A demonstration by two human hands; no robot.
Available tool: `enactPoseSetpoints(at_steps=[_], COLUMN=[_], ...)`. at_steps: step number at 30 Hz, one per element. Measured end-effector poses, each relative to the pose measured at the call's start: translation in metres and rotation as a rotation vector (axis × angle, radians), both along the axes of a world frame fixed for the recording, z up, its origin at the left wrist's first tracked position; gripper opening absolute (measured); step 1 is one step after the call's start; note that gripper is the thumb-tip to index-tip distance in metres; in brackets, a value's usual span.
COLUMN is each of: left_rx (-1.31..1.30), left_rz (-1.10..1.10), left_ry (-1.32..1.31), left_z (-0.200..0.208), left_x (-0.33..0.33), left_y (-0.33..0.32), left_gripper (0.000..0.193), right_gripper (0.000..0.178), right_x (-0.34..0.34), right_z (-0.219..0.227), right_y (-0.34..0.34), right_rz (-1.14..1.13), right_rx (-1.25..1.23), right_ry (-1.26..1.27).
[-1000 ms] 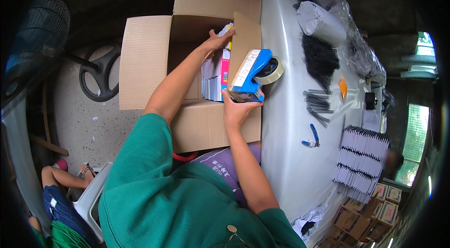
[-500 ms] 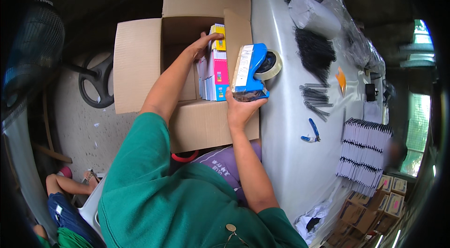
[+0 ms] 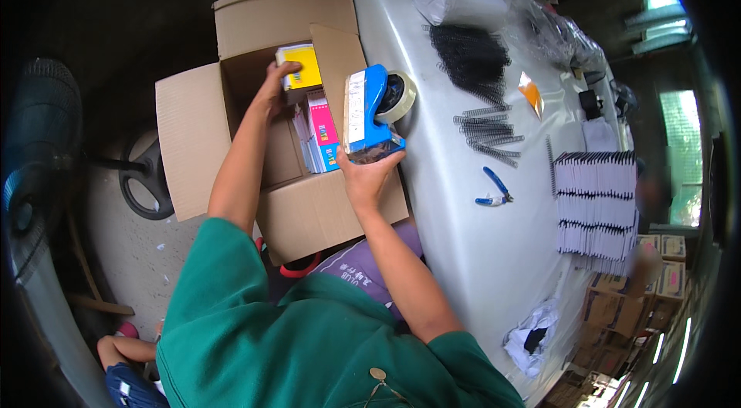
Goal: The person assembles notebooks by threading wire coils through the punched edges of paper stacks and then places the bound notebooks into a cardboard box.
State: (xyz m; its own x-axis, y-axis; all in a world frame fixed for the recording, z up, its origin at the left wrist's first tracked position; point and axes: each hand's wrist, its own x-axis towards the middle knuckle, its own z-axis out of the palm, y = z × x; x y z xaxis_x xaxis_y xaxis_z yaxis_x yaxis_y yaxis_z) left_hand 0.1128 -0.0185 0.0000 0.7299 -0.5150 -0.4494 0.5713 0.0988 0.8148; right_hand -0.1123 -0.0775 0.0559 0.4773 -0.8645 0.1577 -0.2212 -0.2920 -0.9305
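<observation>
An open cardboard box (image 3: 289, 234) stands beside the table, its flaps folded outward. Inside, my left hand (image 3: 274, 88) is closed on a small yellow-covered notebook (image 3: 302, 67), thumb across the cover; whether more notebooks are under it I cannot tell. Pink-covered notebooks (image 3: 323, 124) and blue-covered notebooks (image 3: 329, 157) stand packed along the box's right wall. At the right flap my right hand (image 3: 369, 176) grips the near end of a blue tape dispenser (image 3: 375, 103) with a roll of clear tape (image 3: 400, 99). Its fingers are partly hidden beneath the dispenser.
On the white-covered table (image 3: 440, 253) lie black wire coils (image 3: 471, 60), loose spirals (image 3: 490, 134), blue-handled pliers (image 3: 494, 188) and stacked spiral-bound books (image 3: 594, 207). A fan (image 3: 46, 130) stands left. Cartons (image 3: 617, 304) are piled at the lower right. Another person's leg (image 3: 127, 350) shows lower left.
My left hand has drawn the yellow notebook away from the pink ones, leaving a gap. My right hand still holds the dispenser. The whole view has shifted and turned slightly.
</observation>
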Motion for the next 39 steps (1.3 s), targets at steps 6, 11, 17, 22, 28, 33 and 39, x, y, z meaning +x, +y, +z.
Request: enactPoseSetpoints(at_steps=[6, 11, 17, 22, 28, 33, 39], left_rx=[-0.449, -0.774, -0.958, -0.584, -0.177, 0.045, 0.067], left_rz=[0.232, 0.121, -0.284, -0.461, -1.448, -1.751, -1.52], left_ry=[-0.037, -0.215, -0.148, -0.188, -0.073, -0.151, -1.154], left_z=[0.054, 0.124, 0.231, 0.223, 0.239, 0.216, 0.245], left_x=[-0.017, -0.067, -0.154, -0.234, -0.395, -0.445, -0.438], left_y=[0.12, 0.151, 0.043, -0.105, -0.257, -0.304, -0.299], left_gripper=[0.055, 0.055, 0.068, 0.032, 0.061, 0.079, 0.091], right_gripper=[0.077, 0.069, 0.082, 0.042, 0.03, 0.065, 0.077], right_x=[0.005, 0.001, -0.039, -0.174, -0.322, -0.408, -0.408], right_z=[-0.004, -0.025, -0.005, 0.091, 0.107, 0.105, 0.071], right_y=[0.008, 0.011, -0.003, -0.019, -0.046, -0.092, -0.134], right_rz=[-0.018, -0.054, 0.313, 0.401, -0.578, -0.905, -0.618], right_rx=[0.11, -0.312, -0.134, 0.353, -0.331, -0.179, -0.114], right_ry=[0.03, 0.322, 0.132, -0.152, -0.243, -0.269, -0.373])
